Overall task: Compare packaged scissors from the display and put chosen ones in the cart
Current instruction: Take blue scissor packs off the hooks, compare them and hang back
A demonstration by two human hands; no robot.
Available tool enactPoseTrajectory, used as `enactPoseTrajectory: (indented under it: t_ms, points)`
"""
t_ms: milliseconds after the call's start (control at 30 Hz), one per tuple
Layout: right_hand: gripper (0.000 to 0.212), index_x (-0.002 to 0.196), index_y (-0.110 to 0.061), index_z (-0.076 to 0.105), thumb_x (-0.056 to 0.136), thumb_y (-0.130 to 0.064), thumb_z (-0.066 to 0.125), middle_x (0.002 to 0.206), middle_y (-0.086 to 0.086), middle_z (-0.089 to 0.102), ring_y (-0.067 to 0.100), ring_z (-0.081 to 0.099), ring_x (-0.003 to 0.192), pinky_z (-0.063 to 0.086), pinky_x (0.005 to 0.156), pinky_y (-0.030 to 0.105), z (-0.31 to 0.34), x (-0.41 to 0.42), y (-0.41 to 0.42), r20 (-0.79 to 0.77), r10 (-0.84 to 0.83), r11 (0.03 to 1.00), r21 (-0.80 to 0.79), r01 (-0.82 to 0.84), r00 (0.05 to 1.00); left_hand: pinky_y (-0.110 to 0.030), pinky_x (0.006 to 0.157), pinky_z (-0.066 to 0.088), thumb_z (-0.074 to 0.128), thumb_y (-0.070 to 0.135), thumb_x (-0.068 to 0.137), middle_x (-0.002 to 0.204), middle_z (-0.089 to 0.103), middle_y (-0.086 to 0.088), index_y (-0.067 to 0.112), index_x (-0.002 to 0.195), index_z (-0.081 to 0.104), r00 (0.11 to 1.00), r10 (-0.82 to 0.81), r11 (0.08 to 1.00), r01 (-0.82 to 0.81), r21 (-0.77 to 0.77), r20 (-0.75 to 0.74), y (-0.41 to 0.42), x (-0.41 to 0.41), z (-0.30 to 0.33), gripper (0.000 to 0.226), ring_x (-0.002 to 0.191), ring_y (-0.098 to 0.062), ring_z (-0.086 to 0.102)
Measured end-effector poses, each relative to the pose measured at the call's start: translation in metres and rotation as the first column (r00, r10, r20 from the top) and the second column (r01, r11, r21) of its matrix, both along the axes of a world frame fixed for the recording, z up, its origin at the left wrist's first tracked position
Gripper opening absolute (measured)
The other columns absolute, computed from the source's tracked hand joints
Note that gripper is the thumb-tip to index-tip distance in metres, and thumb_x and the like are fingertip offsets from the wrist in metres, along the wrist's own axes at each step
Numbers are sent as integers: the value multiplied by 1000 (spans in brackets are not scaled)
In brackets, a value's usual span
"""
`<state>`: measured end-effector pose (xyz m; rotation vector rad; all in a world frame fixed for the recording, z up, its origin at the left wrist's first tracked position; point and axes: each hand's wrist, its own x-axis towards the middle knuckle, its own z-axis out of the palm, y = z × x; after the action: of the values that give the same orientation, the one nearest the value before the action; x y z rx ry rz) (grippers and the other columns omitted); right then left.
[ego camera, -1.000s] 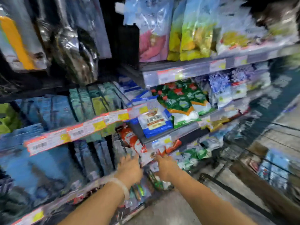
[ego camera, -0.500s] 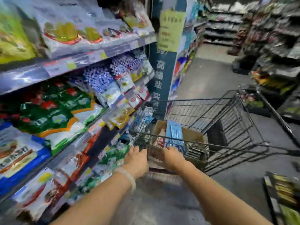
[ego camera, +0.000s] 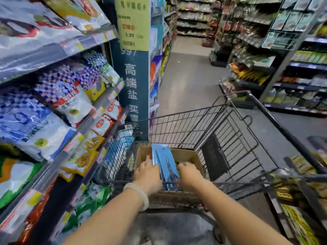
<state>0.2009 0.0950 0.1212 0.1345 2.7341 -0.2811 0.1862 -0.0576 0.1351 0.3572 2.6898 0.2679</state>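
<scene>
Both hands have left the low shelf display and now reach into the cart. The left hand and right hand flank the blue scissors packs, fingers curled onto the edges, holding them upright in the cardboard box. The packs now stand lower in the box, so placing looks nearly done. Beyond, the aisle floor runs on.

Both hands reach into the wire cart: the left hand and right hand hold blue scissor packs upright over a cardboard box at the cart's near end, beside shelves of bagged goods.
</scene>
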Motion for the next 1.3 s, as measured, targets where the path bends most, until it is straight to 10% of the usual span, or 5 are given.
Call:
enactPoseTrajectory:
  t_ms: [233, 600, 833, 1067, 1300]
  points:
    - [48, 127, -7, 44, 89, -34, 57, 130, 15, 44, 33, 42, 122, 38, 99, 37, -20, -113, 21, 131, -73, 997, -2, 74, 989, -48, 110, 31, 32, 40, 90, 140, 42, -9, 19, 131, 45, 997, -27, 1000, 28, -6, 73, 10, -129, -37, 48, 132, -33, 31]
    - [52, 129, -9, 44, 87, -36, 58, 132, 16, 46, 33, 48, 119, 42, 98, 37, -135, -179, 49, 397, -180, 962, -121, 245, 900, -45, 108, 34, 52, 43, 91, 142, 36, -12, 20, 143, 27, 915, 32, 997, -3, -72, 403, 35, -200, -131, 62, 130, -33, 34]
    - [68, 136, -9, 33, 80, -25, 69, 133, 13, 43, 30, 46, 123, 42, 98, 36, -207, -221, 68, 425, -251, 883, -268, 386, 869, -36, 104, 40, 59, 26, 89, 137, 47, -6, 20, 139, 32, 819, 205, 946, -307, 107, 536, 51, -221, -196, 57, 129, -29, 44]
    - [94, 125, -12, 49, 45, -49, 81, 123, 7, 61, 26, 58, 117, 49, 95, 43, -301, -215, 85, 517, -315, 691, -450, 566, 796, -34, 84, 49, 64, 17, 84, 114, 62, -4, 14, 128, 35, 584, 565, 650, -750, 122, 583, 62, -208, -261, 52, 105, -27, 61]
    - [29, 78, -13, 53, 69, -8, 80, 85, 6, 62, 17, 58, 72, 48, 64, 28, -276, -213, 93, 558, -455, 435, -541, 720, 694, -32, 89, 48, 67, 21, 81, 117, 63, -9, 14, 123, 46, 504, 657, 596, -803, 22, 561, 73, -198, -270, 48, 106, -30, 60]
